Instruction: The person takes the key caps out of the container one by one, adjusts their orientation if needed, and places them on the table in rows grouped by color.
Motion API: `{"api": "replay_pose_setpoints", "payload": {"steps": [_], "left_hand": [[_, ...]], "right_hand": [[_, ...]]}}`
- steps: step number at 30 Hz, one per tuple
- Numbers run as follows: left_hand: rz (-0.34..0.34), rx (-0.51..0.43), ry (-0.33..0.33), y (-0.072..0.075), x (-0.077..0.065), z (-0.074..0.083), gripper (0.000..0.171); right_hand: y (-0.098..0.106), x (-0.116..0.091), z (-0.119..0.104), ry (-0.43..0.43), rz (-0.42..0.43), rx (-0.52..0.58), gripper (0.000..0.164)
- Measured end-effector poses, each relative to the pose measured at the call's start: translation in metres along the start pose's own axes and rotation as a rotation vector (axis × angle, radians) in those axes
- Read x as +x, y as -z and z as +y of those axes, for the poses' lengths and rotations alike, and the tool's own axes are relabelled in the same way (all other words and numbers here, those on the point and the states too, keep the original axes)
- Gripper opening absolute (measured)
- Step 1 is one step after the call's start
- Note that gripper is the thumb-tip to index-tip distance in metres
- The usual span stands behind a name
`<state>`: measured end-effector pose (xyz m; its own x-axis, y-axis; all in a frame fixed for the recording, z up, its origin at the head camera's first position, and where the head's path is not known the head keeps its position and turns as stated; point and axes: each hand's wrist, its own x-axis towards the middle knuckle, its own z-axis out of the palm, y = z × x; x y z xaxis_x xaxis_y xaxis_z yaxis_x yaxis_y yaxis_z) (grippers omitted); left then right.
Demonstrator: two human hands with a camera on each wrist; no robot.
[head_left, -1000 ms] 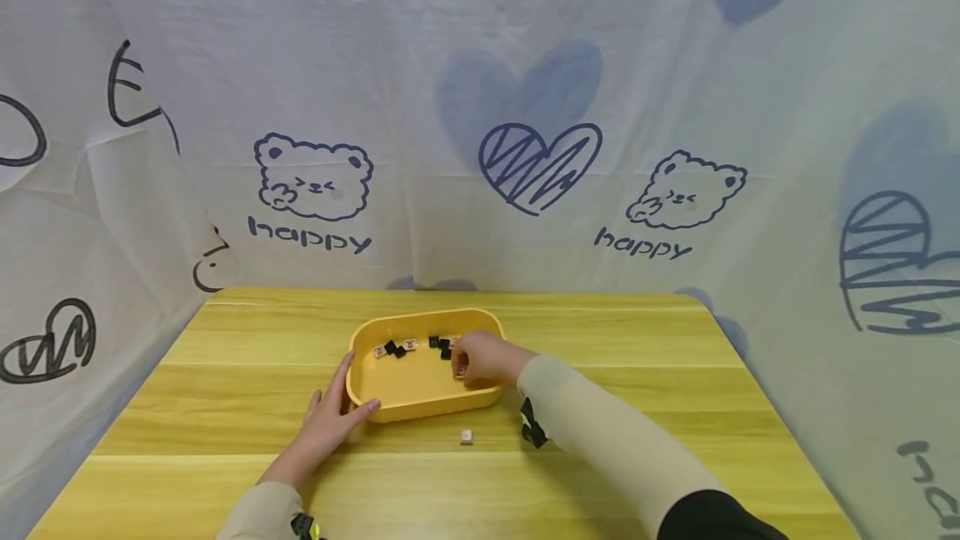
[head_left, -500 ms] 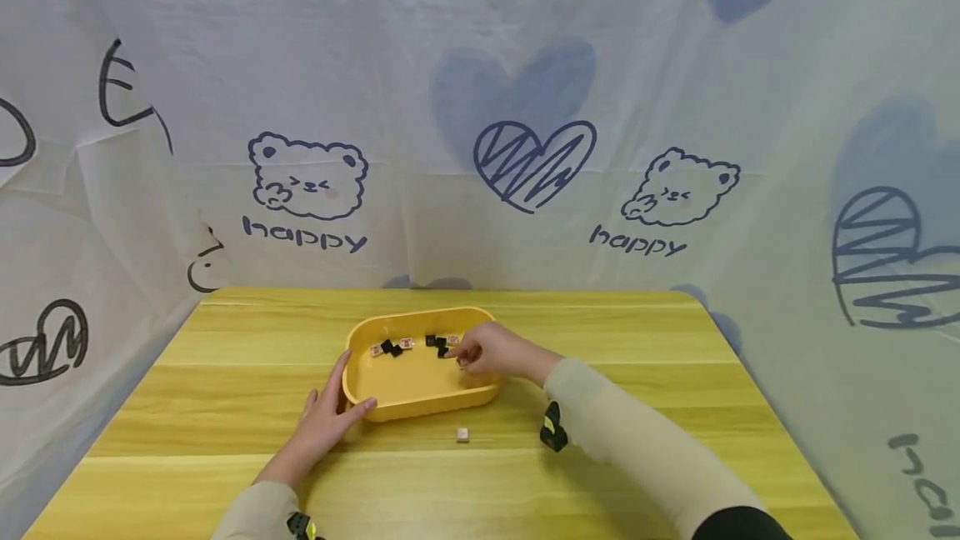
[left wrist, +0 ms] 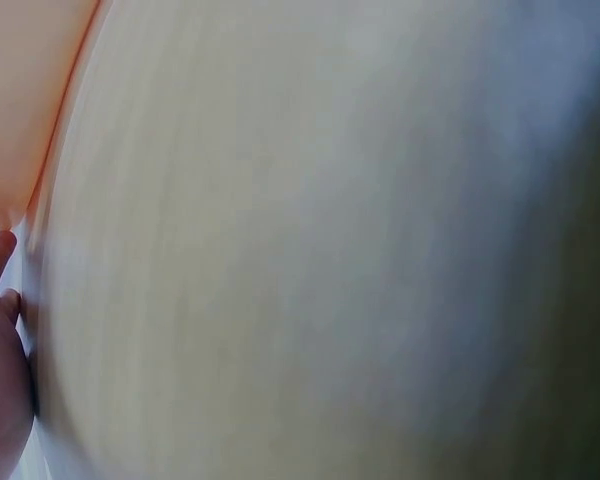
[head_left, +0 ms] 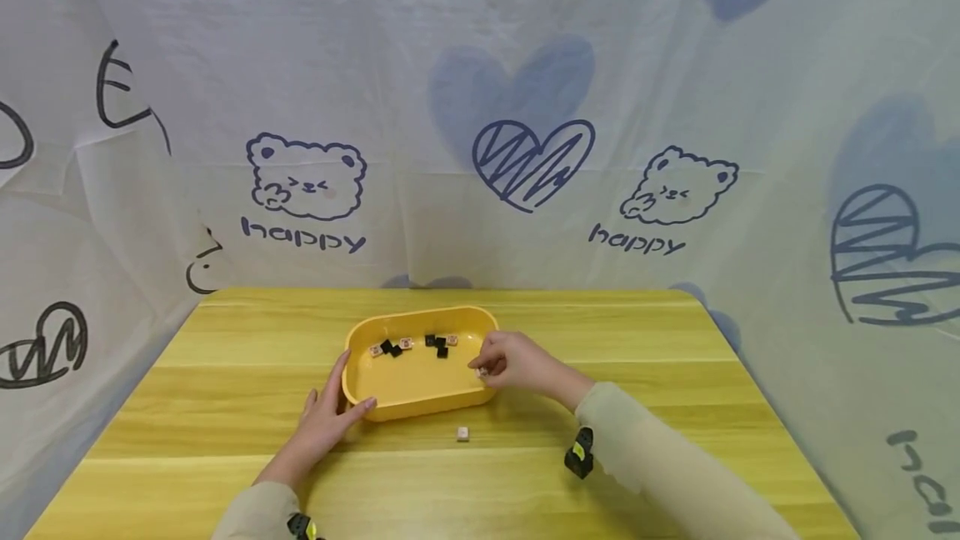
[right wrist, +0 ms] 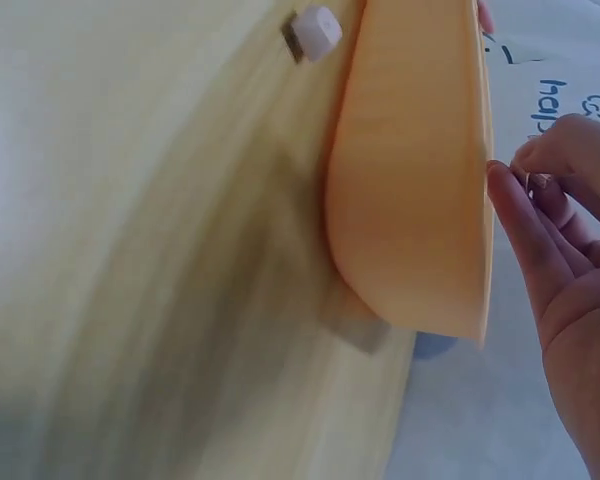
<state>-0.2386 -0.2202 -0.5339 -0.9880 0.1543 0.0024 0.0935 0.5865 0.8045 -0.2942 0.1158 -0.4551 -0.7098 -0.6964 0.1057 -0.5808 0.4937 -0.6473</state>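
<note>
A yellow rectangular tray with rounded corners rests on the table. My left hand holds its left end, with the fingers along the side and the thumb at the front rim. Over the tray's right end, my right hand pinches a small pale keycap-like piece, largely covered by the fingers. Inside the tray, along the back, lie several small black pieces and pale pieces with reddish middles. A white keycap-like block sits on the table in front of the tray.
The wood-grain table extends on both sides of the tray. A pale cloth printed with hearts and bears hangs behind and beside it. Each sleeve carries a small black device at the wrist.
My right hand has lifted from among the pieces in the tray and drawn right and slightly toward me, a small pale piece between its fingers. The left hand stays on the tray.
</note>
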Motion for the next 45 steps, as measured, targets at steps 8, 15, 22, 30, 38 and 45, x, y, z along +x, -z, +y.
{"api": "replay_pose_setpoints", "payload": {"steps": [8, 15, 22, 30, 38, 45], "left_hand": [[0.012, -0.004, -0.012, -0.003, -0.001, -0.002, 0.095], [0.002, -0.008, 0.007, -0.002, 0.001, -0.001, 0.096], [-0.012, -0.010, 0.021, 0.002, 0.000, 0.001, 0.096], [-0.028, -0.007, 0.032, 0.002, 0.000, 0.003, 0.096], [-0.019, -0.003, 0.030, 0.002, 0.000, 0.002, 0.096], [-0.017, -0.010, 0.016, 0.001, 0.001, 0.001, 0.095]], "right_hand": [[-0.009, -0.026, 0.000, -0.012, 0.119, 0.115, 0.020], [-0.025, -0.038, -0.005, -0.044, 0.081, 0.164, 0.015], [-0.042, -0.042, -0.010, -0.119, 0.092, 0.179, 0.014], [-0.066, -0.045, -0.001, -0.202, 0.097, 0.111, 0.013], [-0.075, -0.043, 0.006, -0.206, 0.114, 0.026, 0.013], [-0.078, -0.041, 0.006, -0.186, 0.127, -0.038, 0.013]]}}
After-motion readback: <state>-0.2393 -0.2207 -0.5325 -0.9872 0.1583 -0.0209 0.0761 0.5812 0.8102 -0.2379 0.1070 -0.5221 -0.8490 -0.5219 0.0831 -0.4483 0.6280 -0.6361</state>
